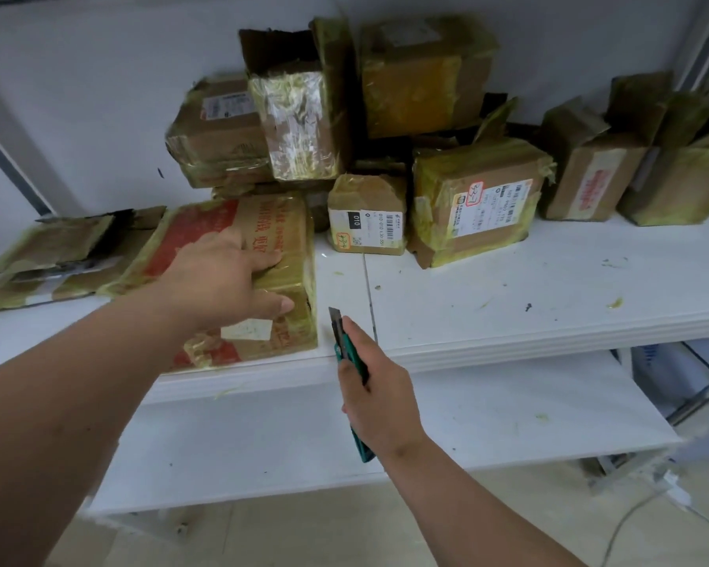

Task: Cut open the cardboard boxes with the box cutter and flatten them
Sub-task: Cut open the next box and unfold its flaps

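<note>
A flat taped cardboard box with red print [230, 235] lies at the front left of the white shelf [549, 288]. My left hand [222, 276] rests on its top with the fingers spread and straight. My right hand [375, 386] grips a green box cutter [342, 341] with its blade out, just right of the box's front right corner and apart from it. A flattened box [58, 255] lies to the left.
Several taped boxes are stacked at the back of the shelf, among them a small labelled one [367, 216] and a larger one [479, 198]. Two more stand at the far right [590, 173]. A lower white shelf [426, 427] juts out below. Tape scraps dot the surfaces.
</note>
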`<act>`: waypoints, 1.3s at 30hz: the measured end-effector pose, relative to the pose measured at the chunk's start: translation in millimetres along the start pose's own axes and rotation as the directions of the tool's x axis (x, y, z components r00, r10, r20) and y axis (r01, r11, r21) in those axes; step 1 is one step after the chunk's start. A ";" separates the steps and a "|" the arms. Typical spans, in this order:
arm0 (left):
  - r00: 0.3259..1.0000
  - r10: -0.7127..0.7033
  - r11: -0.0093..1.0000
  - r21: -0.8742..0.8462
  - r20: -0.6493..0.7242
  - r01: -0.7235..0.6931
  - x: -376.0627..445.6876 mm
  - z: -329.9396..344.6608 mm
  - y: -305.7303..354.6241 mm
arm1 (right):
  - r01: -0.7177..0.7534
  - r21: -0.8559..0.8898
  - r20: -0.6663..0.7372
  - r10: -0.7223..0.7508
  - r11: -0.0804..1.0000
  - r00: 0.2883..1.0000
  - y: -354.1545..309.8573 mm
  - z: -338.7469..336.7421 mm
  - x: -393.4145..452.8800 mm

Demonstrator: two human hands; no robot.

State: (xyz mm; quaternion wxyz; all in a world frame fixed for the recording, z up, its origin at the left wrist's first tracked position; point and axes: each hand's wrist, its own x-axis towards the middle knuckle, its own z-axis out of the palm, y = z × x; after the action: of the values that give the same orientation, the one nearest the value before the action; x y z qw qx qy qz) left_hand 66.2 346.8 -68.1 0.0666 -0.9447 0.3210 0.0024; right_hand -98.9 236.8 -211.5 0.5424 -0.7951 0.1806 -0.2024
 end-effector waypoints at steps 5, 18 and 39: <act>0.997 0.050 0.979 -0.198 0.065 -0.036 -4.8 20.4 -17.0 | 0.130 -0.219 -0.002 -0.133 0.967 0.991 -8.5 9.3 -5.0; 0.985 0.131 0.989 -0.083 0.114 -0.122 -5.3 11.3 -18.5 | 0.230 -0.370 -0.241 -0.332 0.900 0.912 -10.3 35.0 5.4; 0.989 0.092 0.985 -0.153 0.113 -0.074 -3.0 7.1 -13.5 | -0.050 -0.338 -0.097 0.018 0.940 0.995 21.1 37.7 -16.2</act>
State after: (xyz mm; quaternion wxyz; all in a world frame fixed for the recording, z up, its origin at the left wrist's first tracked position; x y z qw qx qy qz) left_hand 72.3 360.2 -73.3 0.0153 -0.9310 0.3546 0.0859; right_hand -94.6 267.5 -245.7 0.3914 -0.8634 0.2513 -0.1953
